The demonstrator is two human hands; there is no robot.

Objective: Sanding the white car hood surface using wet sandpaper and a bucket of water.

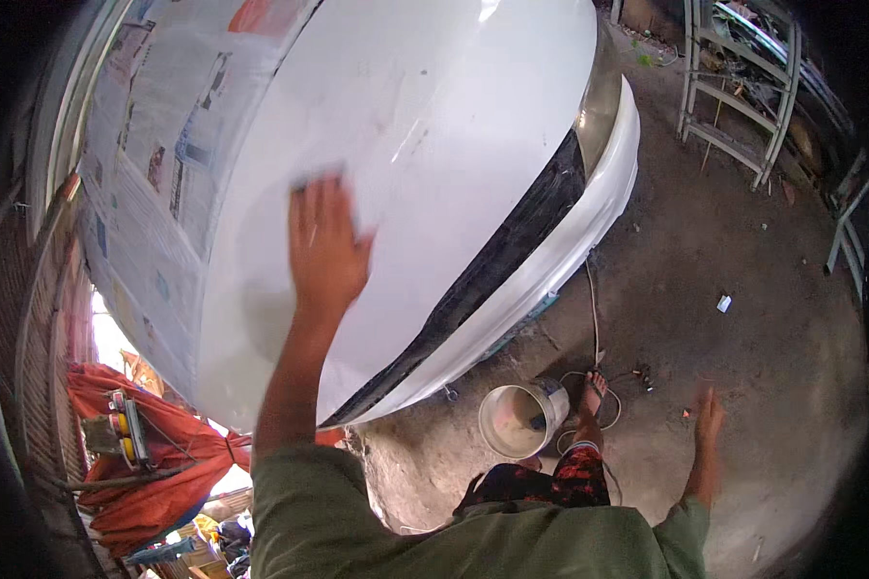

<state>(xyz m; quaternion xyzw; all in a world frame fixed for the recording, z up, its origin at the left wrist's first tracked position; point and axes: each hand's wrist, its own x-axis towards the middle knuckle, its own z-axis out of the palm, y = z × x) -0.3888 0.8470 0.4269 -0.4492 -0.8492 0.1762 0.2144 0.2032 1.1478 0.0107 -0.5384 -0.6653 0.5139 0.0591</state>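
Nearest the camera, an olive sleeve [357,521] and patterned shorts [570,478]; one foot in a sandal [592,391] stands on the dirt floor [743,289]. Just left of the foot, a white bucket [521,420] sits on the ground below the car's front edge, something dark inside it, too small to tell. A thin cord [594,318] runs over the ground from under the bumper to the foot.

Right hand [710,415]: hanging free above the floor, fingers spread, holding nothing, well apart from the car.

Left hand [326,246]: laid flat on the white hood [406,125], palm down, fingers extended and blurred; a dark piece shows at the fingertips, pressed under them, its kind not clear. The hand lies near the middle of the hood, nearer its windshield edge.

Along the hood's front edge, a black grille strip [512,256] and white bumper [589,212]. Newspaper [154,145] masks the windshield at the hood's rear edge. Left of the car, red cloth [154,463]. Far right, a metal frame [734,87] leans beyond the bumper.
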